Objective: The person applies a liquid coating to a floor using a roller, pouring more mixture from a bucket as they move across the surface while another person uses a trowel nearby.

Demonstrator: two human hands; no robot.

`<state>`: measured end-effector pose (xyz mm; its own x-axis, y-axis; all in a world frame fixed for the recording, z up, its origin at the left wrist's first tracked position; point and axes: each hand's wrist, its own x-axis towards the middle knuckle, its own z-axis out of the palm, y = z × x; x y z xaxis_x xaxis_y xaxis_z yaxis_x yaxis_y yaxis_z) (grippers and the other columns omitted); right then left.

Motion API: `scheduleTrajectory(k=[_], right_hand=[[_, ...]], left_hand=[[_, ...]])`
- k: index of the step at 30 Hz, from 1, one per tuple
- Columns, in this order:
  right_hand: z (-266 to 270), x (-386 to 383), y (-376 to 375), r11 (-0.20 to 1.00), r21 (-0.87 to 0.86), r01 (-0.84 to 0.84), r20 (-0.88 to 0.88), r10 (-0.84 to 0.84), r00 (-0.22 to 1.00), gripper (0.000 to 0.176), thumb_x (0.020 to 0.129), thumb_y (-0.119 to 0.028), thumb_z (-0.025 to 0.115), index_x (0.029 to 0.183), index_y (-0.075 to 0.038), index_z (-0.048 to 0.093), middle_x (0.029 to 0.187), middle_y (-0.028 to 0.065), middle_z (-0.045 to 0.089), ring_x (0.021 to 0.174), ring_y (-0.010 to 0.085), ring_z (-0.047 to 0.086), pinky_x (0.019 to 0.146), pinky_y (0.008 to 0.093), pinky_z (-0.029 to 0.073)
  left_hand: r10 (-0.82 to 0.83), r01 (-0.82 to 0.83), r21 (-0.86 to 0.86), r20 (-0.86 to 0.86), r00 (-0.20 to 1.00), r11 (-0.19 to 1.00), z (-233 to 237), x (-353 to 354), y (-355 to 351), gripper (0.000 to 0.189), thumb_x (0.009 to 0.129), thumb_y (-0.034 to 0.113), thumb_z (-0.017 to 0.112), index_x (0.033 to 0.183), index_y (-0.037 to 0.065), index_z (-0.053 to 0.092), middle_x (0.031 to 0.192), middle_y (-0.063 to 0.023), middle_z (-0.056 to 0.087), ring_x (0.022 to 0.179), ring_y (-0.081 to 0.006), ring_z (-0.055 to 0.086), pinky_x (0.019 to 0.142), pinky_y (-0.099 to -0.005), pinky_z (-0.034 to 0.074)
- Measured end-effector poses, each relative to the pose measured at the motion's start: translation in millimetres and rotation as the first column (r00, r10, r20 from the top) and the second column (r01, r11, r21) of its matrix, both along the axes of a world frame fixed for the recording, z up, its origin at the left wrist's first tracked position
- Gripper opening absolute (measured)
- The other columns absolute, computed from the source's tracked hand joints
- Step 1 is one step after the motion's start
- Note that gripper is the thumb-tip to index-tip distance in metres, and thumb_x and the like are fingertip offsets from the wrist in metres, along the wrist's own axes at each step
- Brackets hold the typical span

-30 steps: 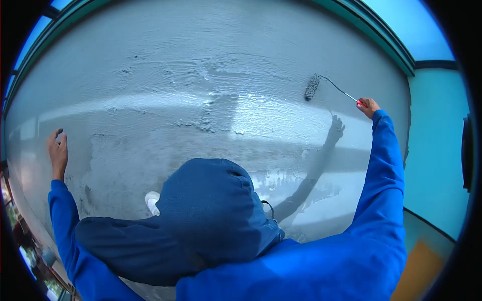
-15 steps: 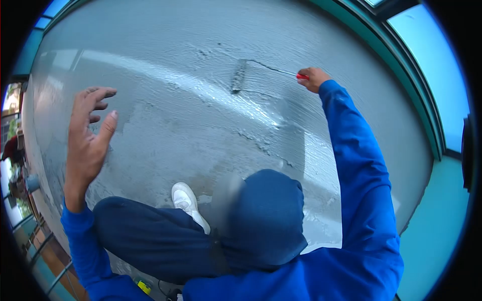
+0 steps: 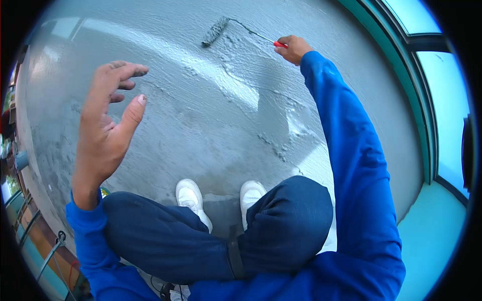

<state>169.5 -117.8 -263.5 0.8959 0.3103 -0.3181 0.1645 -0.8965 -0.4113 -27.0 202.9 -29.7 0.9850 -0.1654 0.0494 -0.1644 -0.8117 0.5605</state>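
My right hand (image 3: 293,49) is closed around the red handle of a paint roller (image 3: 216,31), near the top of the view. The roller's sleeve is coated in wet grey material and rests on the grey floor (image 3: 165,120), which is ridged and glossy around it. A bent metal rod joins sleeve and handle. On the left, my left hand (image 3: 108,120) is raised in the air with fingers apart and curved, holding nothing. Its fingertips look smeared with grey.
Two white shoes (image 3: 190,198) stand on the floor below the wet area. A green-framed window (image 3: 401,55) runs along the right side. Metal railings (image 3: 50,253) and a grey cylindrical object (image 3: 21,160) are at the left edge.
The roller and my right hand have moved up and left in the view. My left hand appears further right and larger. A second shoe now shows beside the first.
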Motion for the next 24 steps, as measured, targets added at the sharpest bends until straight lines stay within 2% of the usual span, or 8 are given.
scheduleTrajectory(k=[2, 4, 10, 12, 16, 18, 22, 24], right_hand=[[1, -25, -35, 0.993, -0.044, -0.114, 0.064, 0.116, 0.991, 0.03, 0.082, -0.029, 0.058, 0.103, -0.009, 0.065, 0.095, 0.0181, 0.065, 0.089, 0.0368, 0.061, 0.08, 0.0436, 0.048], [1, -69, -78, 0.991, -0.06, -0.116, 0.032, 0.118, 0.993, 0.026, 0.081, -0.028, 0.058, 0.096, -0.008, 0.066, 0.088, 0.0194, 0.065, 0.083, 0.0382, 0.061, 0.075, 0.0447, 0.048], [26, -250, -221, 0.988, -0.014, 0.156, -0.06, -0.156, 0.986, 0.026, 0.081, -0.027, 0.059, 0.095, -0.007, 0.064, 0.084, 0.0208, 0.063, 0.081, 0.0392, 0.06, 0.072, 0.045, 0.047], [43, -307, -251, 0.954, -0.143, 0.262, -0.15, -0.283, 0.947, 0.026, 0.08, -0.026, 0.06, 0.098, -0.008, 0.064, 0.087, 0.0205, 0.064, 0.084, 0.0386, 0.06, 0.074, 0.0438, 0.048], [62, -418, -306, 0.837, -0.308, 0.453, -0.167, -0.516, 0.84, 0.029, 0.08, -0.026, 0.061, 0.103, -0.009, 0.065, 0.091, 0.0192, 0.065, 0.087, 0.0369, 0.061, 0.078, 0.0422, 0.049], [64, -471, -342, 0.831, -0.312, 0.461, -0.173, -0.527, 0.832, 0.028, 0.08, -0.026, 0.061, 0.103, -0.009, 0.064, 0.091, 0.0192, 0.065, 0.086, 0.0365, 0.062, 0.077, 0.0428, 0.049], [80, -553, -395, 0.731, -0.441, 0.521, -0.162, -0.635, 0.755, 0.027, 0.079, -0.025, 0.062, 0.1, -0.009, 0.065, 0.092, 0.019, 0.065, 0.088, 0.0356, 0.061, 0.078, 0.0417, 0.048], [85, -582, -425, 0.755, -0.385, 0.53, -0.166, -0.622, 0.765, 0.027, 0.078, -0.023, 0.064, 0.101, -0.007, 0.064, 0.093, 0.0182, 0.065, 0.089, 0.0351, 0.061, 0.079, 0.0405, 0.047]], left_hand=[[-0.012, 0.012, -0.022, 0.008, 1.0, 1.0, -1, -3, 1, 0.031, 0.084, 0.011, 0.057, 0.115, 0.009, 0.057, 0.116, -0.0087, 0.052, 0.099, -0.0206, 0.052, 0.083, -0.0335, 0.042], [-0.008, 0.009, -0.038, 0.012, 1.0, 0.999, 0, -6, 0, 0.03, 0.085, 0.011, 0.057, 0.115, 0.01, 0.056, 0.117, -0.0082, 0.051, 0.1, -0.0204, 0.052, 0.084, -0.0332, 0.042], [-0.102, 0.099, 0.075, 0.038, 0.994, 0.992, 10, -16, -15, 0.033, 0.087, 0.011, 0.053, 0.12, 0.008, 0.053, 0.122, -0.0086, 0.051, 0.103, -0.0201, 0.052, 0.085, -0.0322, 0.045], [-0.111, 0.109, 0.051, 0.031, 0.993, 0.993, 9, -18, -21, 0.034, 0.088, 0.012, 0.053, 0.121, 0.008, 0.053, 0.122, -0.0083, 0.051, 0.103, -0.02, 0.052, 0.086, -0.0324, 0.045], [-0.146, 0.145, 0.021, 0.04, 0.989, 0.989, 2, -25, -29, 0.032, 0.088, 0.012, 0.053, 0.12, 0.009, 0.054, 0.122, -0.007, 0.051, 0.101, -0.0199, 0.052, 0.084, -0.0314, 0.045], [-0.179, 0.176, 0.073, 0.033, 0.983, 0.982, -1, -28, -33, 0.031, 0.089, 0.012, 0.052, 0.121, 0.009, 0.053, 0.122, -0.0063, 0.051, 0.1, -0.0196, 0.052, 0.084, -0.0313, 0.045], [-0.219, 0.216, 0.112, 0.011, 0.976, 0.97, -3, -32, -35, 0.031, 0.091, 0.015, 0.051, 0.122, 0.01, 0.052, 0.123, -0.0057, 0.051, 0.1, -0.0193, 0.052, 0.084, -0.031, 0.045], [-0.233, 0.228, 0.146, 0.019, 0.972, 0.963, 1, -36, -39, 0.032, 0.092, 0.016, 0.051, 0.123, 0.01, 0.051, 0.122, -0.0059, 0.051, 0.1, -0.0191, 0.052, 0.084, -0.0312, 0.045]])
